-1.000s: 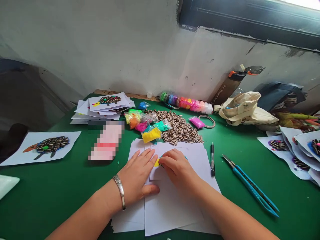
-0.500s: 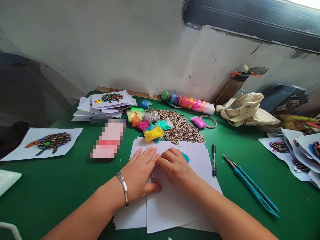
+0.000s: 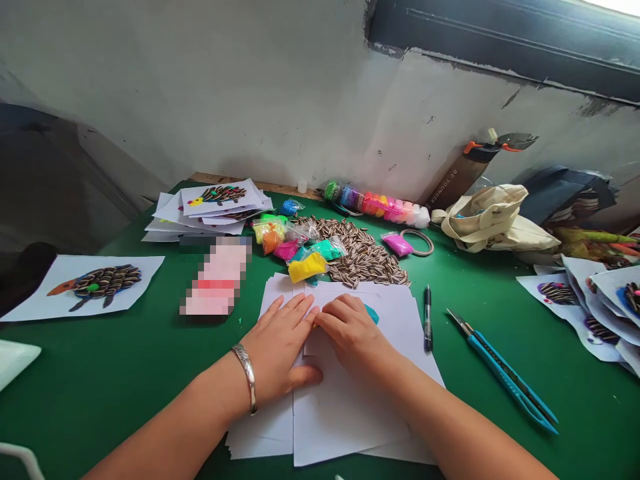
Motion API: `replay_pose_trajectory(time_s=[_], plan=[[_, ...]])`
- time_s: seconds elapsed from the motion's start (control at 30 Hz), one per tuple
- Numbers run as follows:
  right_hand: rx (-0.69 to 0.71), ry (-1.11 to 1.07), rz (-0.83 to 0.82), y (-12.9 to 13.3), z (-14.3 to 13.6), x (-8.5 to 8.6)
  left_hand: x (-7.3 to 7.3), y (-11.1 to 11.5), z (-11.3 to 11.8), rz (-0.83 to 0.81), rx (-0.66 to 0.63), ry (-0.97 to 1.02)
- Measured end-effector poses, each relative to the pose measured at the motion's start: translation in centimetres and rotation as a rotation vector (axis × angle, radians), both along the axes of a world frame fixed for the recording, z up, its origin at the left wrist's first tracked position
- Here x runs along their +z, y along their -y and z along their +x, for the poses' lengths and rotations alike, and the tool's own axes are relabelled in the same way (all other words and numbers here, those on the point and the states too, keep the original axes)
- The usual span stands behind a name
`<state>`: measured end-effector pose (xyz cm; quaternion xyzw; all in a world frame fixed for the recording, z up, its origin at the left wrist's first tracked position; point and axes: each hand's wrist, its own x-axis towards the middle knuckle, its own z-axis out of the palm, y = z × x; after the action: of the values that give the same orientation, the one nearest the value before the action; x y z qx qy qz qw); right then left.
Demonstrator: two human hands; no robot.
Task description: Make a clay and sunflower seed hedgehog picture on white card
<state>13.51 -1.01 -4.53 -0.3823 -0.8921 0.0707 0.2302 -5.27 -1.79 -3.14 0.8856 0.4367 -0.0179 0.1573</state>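
Note:
My left hand (image 3: 286, 340) lies flat with its fingers stretched out over a stack of white paper (image 3: 345, 427), its thumb apart. My right hand (image 3: 353, 328) is closed, its fingers curled down against the top sheet and touching the left index fingertip. A tiny yellow-orange bit shows at the right fingertips; the fingers hide the rest of it. Past the right knuckles a flat piece of teal clay (image 3: 372, 314) is partly visible on the paper.
Behind the paper lie sunflower seeds (image 3: 367, 253) and bagged coloured clay (image 3: 307, 267). To the right are a pen (image 3: 428, 320) and blue-handled tweezers (image 3: 505, 373). A seed picture (image 3: 107, 283) lies left, and more are piled (image 3: 220, 200) at the back. A cloth bag (image 3: 493, 217) stands back right.
Both hands stay in nearly the same place. The right fingers have shifted very slightly, and the yellow-orange bit at their tips now shows.

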Motion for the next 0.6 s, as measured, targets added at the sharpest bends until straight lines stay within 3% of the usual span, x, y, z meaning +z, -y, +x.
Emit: replay_pose_trajectory(time_s=[0.6], plan=[[-0.046, -0.017, -0.095, -0.07, 0.14, 0.22, -0.04, 0.0, -0.11, -0.022, -0.002, 0.007]])
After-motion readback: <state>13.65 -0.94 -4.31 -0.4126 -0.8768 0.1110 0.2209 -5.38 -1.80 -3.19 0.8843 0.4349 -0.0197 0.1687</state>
